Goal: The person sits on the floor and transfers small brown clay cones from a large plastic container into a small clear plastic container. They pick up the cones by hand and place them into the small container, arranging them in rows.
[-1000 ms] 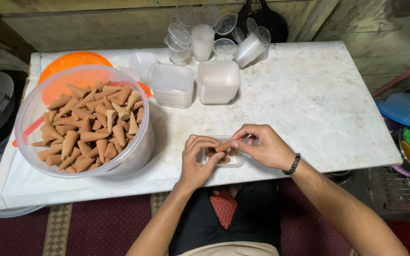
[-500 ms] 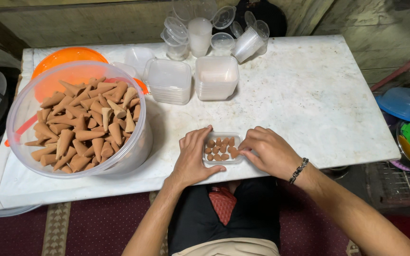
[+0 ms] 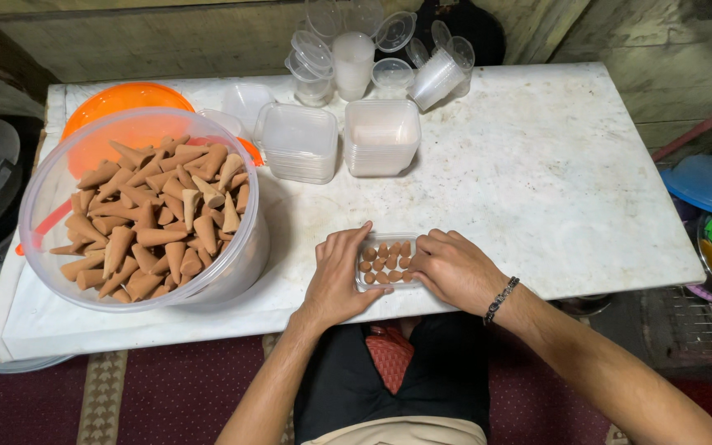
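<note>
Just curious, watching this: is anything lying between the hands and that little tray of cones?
Nothing visible. The left hand and right hand rest against either side of the small clear tray, right on it. The big tub of cones stands off to the left, apart.

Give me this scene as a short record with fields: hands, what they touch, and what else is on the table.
left hand: rests on the table, fingers against the left side of the small tray
right hand: touches the tray's right side
tray contents: brown cones standing upright, tips up
tub: clear, full of loose cones, left of the hands
behind tub: orange lid
far side: two stacks of clear boxes, clear cups
table: white, marbled
</note>
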